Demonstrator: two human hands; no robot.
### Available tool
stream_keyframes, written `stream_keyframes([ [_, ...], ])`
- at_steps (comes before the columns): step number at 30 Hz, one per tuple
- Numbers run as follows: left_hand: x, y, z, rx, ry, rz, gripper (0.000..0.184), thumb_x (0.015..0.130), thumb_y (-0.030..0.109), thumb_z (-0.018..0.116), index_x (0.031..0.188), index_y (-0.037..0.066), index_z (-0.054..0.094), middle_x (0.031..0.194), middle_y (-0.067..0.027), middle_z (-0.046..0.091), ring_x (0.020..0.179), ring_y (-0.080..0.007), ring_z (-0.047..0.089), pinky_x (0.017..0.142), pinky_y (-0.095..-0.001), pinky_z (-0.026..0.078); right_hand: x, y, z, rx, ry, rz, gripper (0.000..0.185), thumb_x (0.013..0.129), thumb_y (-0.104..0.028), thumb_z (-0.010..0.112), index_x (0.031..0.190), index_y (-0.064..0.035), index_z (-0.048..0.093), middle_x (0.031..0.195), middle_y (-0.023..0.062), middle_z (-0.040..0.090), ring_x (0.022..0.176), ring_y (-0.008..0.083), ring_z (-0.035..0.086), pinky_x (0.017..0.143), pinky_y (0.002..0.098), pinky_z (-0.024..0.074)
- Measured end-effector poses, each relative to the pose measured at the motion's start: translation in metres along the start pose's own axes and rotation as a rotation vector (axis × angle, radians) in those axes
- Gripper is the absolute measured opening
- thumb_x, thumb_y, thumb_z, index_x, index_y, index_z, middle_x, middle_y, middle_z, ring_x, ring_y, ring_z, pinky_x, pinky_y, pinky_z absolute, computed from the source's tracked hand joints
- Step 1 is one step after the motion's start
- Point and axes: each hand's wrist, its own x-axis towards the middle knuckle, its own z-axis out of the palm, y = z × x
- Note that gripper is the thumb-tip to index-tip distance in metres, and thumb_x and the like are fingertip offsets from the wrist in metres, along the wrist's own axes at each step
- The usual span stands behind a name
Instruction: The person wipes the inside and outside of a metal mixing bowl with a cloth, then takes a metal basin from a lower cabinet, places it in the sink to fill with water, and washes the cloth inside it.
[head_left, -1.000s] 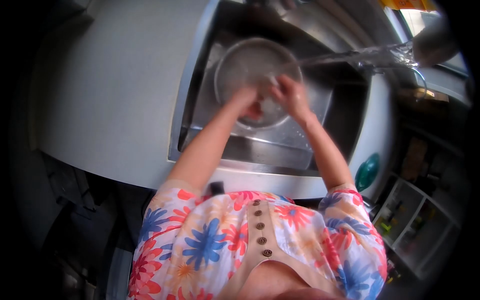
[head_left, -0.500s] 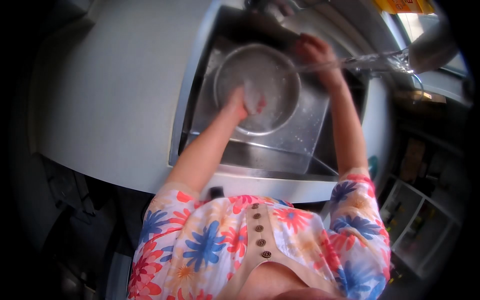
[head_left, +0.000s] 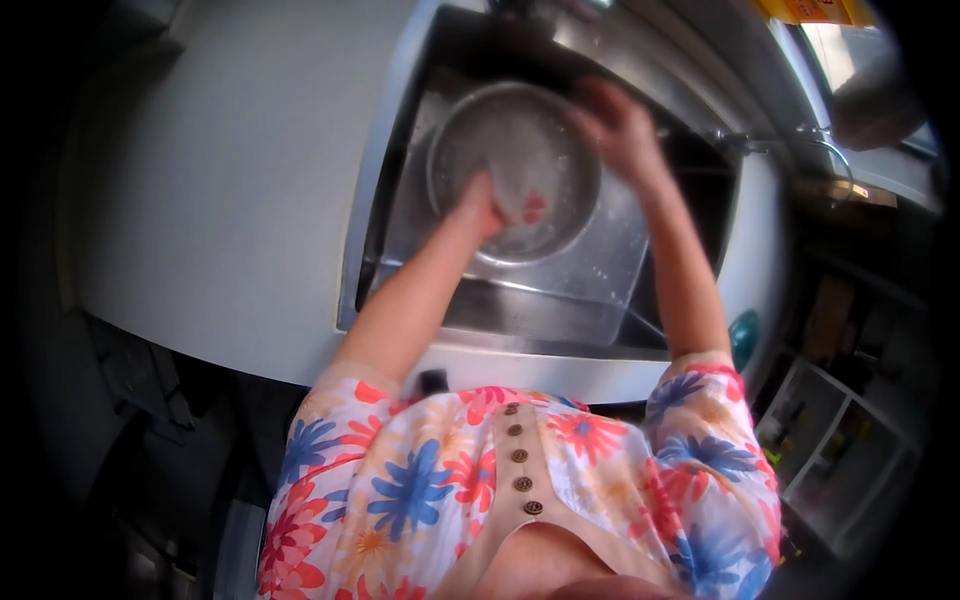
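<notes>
A round metal basin [head_left: 584, 215] stands in the stainless steel sink [head_left: 615, 285], with cloudy-looking water or a wet sheen inside it. My left hand [head_left: 487, 205] reaches into the basin, its fingers closed around a pale, translucent-looking thing [head_left: 513, 180] whose kind I cannot make out. Reddish fingertips show at that thing's lower right side. Over the basin's upper right rim, my right hand [head_left: 622, 130] is smeared by motion, and its fingers cannot be read clearly.
A pale countertop [head_left: 230, 190] extends left of the sink. At the right are a dark rounded object [head_left: 880, 105], probably the tap head, and a curved metal fitting [head_left: 840, 165]. A teal object [head_left: 743, 338] and a white-framed shelf [head_left: 840, 450] lie lower right.
The shiny stream running from the right toward the basin is gone. My right hand has shifted slightly left and down, closer over the rim. My left hand stays in the basin, moved slightly.
</notes>
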Motion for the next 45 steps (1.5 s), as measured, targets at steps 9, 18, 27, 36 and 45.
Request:
stream_keyframes([
  [9,0.001,-0.004,0.0,-0.042,-0.068,0.033,0.031,0.089,0.035,0.031,0.099,0.012,0.051,0.097,-0.0041,0.054,0.091,-0.018,0.053,0.078,-0.0388,0.047,-0.058,0.025,0.074,0.016,-0.263,-0.004,0.054,0.067,-0.017,0.068,0.114,-0.0024,0.044,0.088,0.0177,0.059,0.081,0.0324,0.058,0.072,0.0377,0.046],
  [18,-0.005,-0.001,0.003,0.196,0.163,0.087,0.039,0.083,0.038,0.047,0.113,0.012,0.046,0.108,-0.0094,0.052,0.097,-0.0253,0.052,0.076,-0.0476,0.042,-0.038,0.078,0.078,0.188,0.085,0.397,0.025,0.075,-0.01,0.049,0.098,-0.0005,0.052,0.077,0.023,0.059,0.074,0.0382,0.058,0.067,0.0412,0.0463],
  [27,0.014,0.004,-0.036,0.369,0.469,0.282,0.035,0.08,0.036,0.051,0.105,0.011,0.047,0.096,-0.0094,0.053,0.083,-0.0265,0.055,0.058,-0.0461,0.045,-0.044,0.187,0.122,-0.616,-0.151,0.234,0.024,0.074,-0.019,0.045,0.087,-0.0027,0.056,0.08,0.0227,0.059,0.08,0.0379,0.057,0.071,0.0426,0.0455],
  [36,0.054,-0.015,-0.074,0.506,-0.024,0.736,0.033,0.083,0.032,0.049,0.104,0.007,0.051,0.099,-0.0084,0.056,0.09,-0.0214,0.055,0.074,-0.0329,0.046,-0.064,-0.01,0.134,0.024,0.151,-0.01,0.027,0.081,-0.03,0.05,0.089,-0.0048,0.053,0.075,0.0237,0.057,0.073,0.0402,0.057,0.063,0.0443,0.0442],
  [45,0.033,0.008,-0.037,0.437,0.563,0.531,0.05,0.075,0.018,0.056,0.121,0.005,0.041,0.107,-0.0159,0.052,0.096,-0.0249,0.053,0.072,-0.0366,0.046,-0.053,0.122,0.12,-0.414,0.135,0.36,0.029,0.085,-0.031,0.043,0.09,-0.0027,0.05,0.082,0.0236,0.059,0.079,0.0401,0.056,0.07,0.0468,0.0437],
])
